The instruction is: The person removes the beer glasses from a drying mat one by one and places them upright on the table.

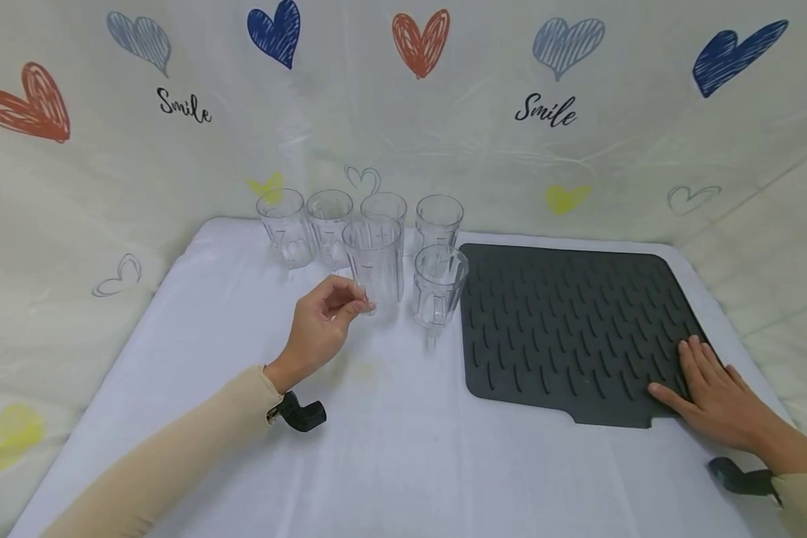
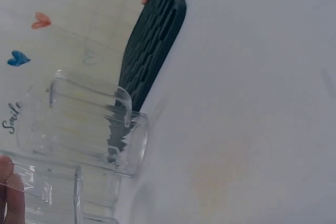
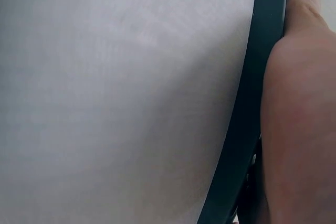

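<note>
My left hand (image 1: 319,323) pinches a clear mug (image 1: 373,258) low on its near left side, between thumb and fingers. In the left wrist view, fingertips touch the transparent wall of this mug (image 2: 50,195). Just right of it stands another clear mug (image 1: 440,288), upright, its handle facing me. My right hand (image 1: 722,400) rests with fingers spread on the right front part of a dark grey ridged drying mat (image 1: 578,329). The right wrist view shows the mat's edge (image 3: 244,98) beside the hand (image 3: 299,119).
More clear mugs stand upright behind the held one, including a far-left mug (image 1: 285,232) and one at the back right (image 1: 439,217). A white cloth (image 1: 403,463) covers the table. Behind it hangs a curtain (image 1: 484,127) printed with hearts.
</note>
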Demonstrator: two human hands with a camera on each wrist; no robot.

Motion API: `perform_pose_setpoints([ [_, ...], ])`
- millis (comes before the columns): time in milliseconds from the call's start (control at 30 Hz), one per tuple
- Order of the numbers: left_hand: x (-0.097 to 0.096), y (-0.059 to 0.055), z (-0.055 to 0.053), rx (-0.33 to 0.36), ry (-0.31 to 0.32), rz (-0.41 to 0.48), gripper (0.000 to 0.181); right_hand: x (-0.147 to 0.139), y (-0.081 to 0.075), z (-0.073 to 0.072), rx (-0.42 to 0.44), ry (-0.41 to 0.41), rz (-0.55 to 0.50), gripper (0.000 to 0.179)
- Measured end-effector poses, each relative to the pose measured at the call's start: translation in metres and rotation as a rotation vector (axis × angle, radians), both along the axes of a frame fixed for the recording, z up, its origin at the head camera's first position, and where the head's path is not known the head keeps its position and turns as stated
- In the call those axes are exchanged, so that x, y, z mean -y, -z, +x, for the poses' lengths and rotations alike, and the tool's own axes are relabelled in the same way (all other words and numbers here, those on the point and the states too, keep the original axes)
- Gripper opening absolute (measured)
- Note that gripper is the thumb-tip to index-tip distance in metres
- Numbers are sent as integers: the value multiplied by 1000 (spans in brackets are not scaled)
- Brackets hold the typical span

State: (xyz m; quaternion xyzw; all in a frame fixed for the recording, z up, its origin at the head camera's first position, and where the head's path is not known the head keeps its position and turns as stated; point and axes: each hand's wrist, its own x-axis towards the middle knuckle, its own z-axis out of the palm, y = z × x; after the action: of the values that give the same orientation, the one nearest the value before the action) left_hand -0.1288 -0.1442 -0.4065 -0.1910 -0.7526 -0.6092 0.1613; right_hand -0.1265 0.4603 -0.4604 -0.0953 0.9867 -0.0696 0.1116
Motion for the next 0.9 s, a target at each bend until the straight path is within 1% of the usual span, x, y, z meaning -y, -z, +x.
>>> perform_pose_setpoints([
  [100,0,8,2,5,-9,-44,13,1,0,0,-9,-2,-2,105],
  [233,0,18,5,11,-28,-110,13,1,0,0,-1,-2,-2,105],
  [367,1,25,7,11,-45,-157,14,0,0,0,11,-2,-3,105],
  [500,3,30,8,23,-39,-172,13,1,-1,0,10,2,5,105],
  [700,6,39,8,56,-1,-162,15,4,-4,1,24,10,18,106],
  [900,7,41,8,61,30,-171,14,5,-11,0,46,8,27,107],
])
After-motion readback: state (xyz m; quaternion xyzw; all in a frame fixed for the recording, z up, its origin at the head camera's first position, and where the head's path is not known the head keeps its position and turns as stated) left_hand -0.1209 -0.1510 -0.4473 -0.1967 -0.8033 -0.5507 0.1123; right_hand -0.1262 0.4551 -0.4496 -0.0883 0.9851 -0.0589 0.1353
